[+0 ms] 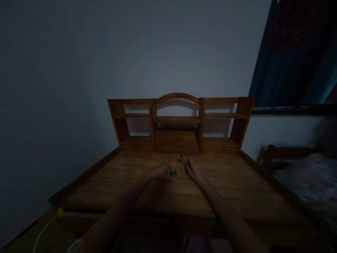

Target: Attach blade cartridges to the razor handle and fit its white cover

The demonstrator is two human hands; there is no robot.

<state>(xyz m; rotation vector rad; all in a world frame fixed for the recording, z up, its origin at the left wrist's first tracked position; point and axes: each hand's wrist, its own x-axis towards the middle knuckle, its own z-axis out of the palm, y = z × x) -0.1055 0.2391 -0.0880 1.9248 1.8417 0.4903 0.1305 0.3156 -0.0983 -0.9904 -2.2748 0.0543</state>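
My right hand point(195, 170) rests over the wooden desk point(147, 196), its fingers closed round the handle of a razor point(184, 161). The razor's dark head points to the left, away from the fingers. My left hand point(160, 171) is blurred and closed on a thin, pale, upright strip point(168, 161) whose kind I cannot make out. Just right of the left fingers is a small dark rectangular packet point(173, 174) with light print. Whether the left fingers touch this packet is unclear in the dim light.
A wooden shelf unit point(177, 119) stands along the back of the desk against a pale wall point(131, 52). A white cable point(43, 230) hangs by the desk's left front corner. To the right are a dark curtain point(289, 70) and a bed with crumpled bedding point(310, 179).
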